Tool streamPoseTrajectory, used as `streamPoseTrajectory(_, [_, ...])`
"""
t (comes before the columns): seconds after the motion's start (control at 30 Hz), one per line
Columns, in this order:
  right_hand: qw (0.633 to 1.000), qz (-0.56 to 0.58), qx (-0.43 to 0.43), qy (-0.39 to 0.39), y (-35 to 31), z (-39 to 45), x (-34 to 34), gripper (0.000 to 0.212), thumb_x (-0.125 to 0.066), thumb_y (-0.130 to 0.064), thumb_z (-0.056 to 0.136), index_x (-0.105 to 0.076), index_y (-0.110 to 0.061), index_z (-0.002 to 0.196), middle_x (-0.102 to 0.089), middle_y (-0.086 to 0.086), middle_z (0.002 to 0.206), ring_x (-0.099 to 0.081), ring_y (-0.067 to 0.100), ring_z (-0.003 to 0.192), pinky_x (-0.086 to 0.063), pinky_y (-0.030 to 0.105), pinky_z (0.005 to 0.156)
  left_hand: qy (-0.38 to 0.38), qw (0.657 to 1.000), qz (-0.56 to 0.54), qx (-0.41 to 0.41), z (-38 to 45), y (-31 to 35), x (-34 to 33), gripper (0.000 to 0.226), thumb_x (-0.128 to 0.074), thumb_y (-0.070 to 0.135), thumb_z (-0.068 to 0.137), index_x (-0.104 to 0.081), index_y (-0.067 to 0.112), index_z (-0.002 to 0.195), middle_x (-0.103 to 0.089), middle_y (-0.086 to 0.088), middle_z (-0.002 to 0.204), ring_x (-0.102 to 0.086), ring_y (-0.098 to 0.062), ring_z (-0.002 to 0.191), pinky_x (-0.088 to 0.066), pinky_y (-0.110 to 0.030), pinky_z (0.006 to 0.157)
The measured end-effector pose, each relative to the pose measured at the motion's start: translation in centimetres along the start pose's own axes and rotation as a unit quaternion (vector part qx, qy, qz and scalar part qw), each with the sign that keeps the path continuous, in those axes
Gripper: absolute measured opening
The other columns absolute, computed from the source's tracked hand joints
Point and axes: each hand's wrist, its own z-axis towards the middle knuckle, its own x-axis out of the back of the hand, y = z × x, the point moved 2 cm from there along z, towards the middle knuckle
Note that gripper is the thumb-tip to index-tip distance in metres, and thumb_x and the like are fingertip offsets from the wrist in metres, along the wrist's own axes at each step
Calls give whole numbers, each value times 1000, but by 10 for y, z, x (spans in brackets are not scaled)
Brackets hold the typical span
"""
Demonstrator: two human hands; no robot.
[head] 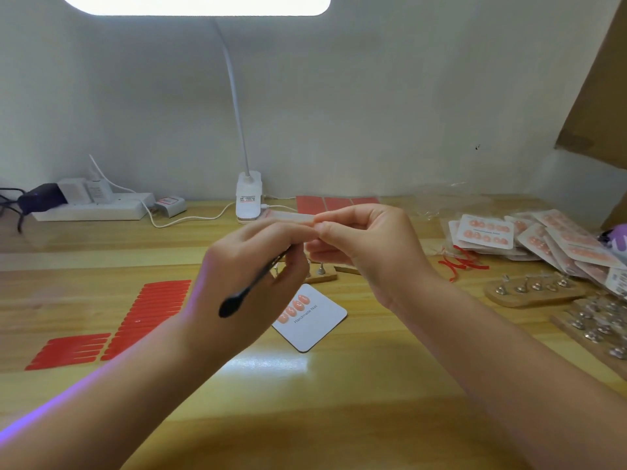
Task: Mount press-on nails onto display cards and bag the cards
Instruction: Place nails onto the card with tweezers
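A white display card [317,322] printed "Handmade Nail" lies on the wooden table with a row of pink press-on nails [294,308] stuck along its upper left. Above it my left hand [247,283] grips black tweezers [252,288], their rounded end pointing down toward my wrist. My right hand [368,249] meets the left at the fingertips, and together they pinch a thin pale strip [293,217] that juts out to the left. What sits between the fingertips is hidden.
Red adhesive strips [142,315] lie on the left, more red sheets [336,203] at the back. Bagged nail cards [529,237] pile at the right beside wooden nail stands [534,290]. A clip lamp base [248,198] and a power strip [91,206] stand against the wall.
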Motion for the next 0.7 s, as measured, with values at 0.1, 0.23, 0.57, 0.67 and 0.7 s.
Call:
streamPoseTrajectory(0.1, [999, 28, -26, 19, 2, 2, 3, 6, -67, 6, 83, -68, 1, 80, -71, 15, 69, -72, 22, 64, -58, 29, 61, 30, 999, 18, 6, 3, -6, 6, 17, -60, -1, 85, -73, 5, 94, -67, 9, 100, -62, 7, 96, -45, -9, 86])
streamPoseTrajectory(0.23, [998, 57, -35, 3, 2, 2, 2, 4, -67, 5, 84, -69, 1, 83, -71, 14, 70, -72, 23, 67, -60, 32, 65, 48, 981, -94, 165, 11, -9, 11, 19, -65, 2, 85, -75, 16, 94, -74, 11, 90, -70, -3, 88, -53, -15, 79])
streamPoseTrajectory(0.57, [998, 65, -15, -8, -2, -1, 0, 7, -67, 5, 84, -69, -1, 83, -73, 16, 75, -73, 27, 73, -60, 33, 67, 33, 959, -149, 239, 10, -2, 7, 21, -66, -4, 82, -75, 12, 91, -75, 3, 87, -71, -7, 83, -53, -14, 74])
streamPoseTrajectory(0.67, [998, 62, -13, -11, -2, -1, 0, 7, -67, 5, 84, -70, -2, 83, -73, 16, 74, -73, 26, 73, -59, 32, 65, 32, 961, -158, 227, 9, -2, 7, 24, -66, -5, 82, -75, 15, 91, -75, 5, 89, -71, -7, 85, -53, -13, 75])
streamPoseTrajectory(0.7, [998, 60, -12, -12, -2, -1, 0, 8, -67, 5, 84, -69, -2, 83, -73, 15, 74, -74, 26, 72, -59, 31, 65, 27, 962, -158, 221, 8, -2, 7, 25, -66, -6, 82, -74, 17, 91, -75, 6, 89, -71, -8, 85, -53, -14, 76])
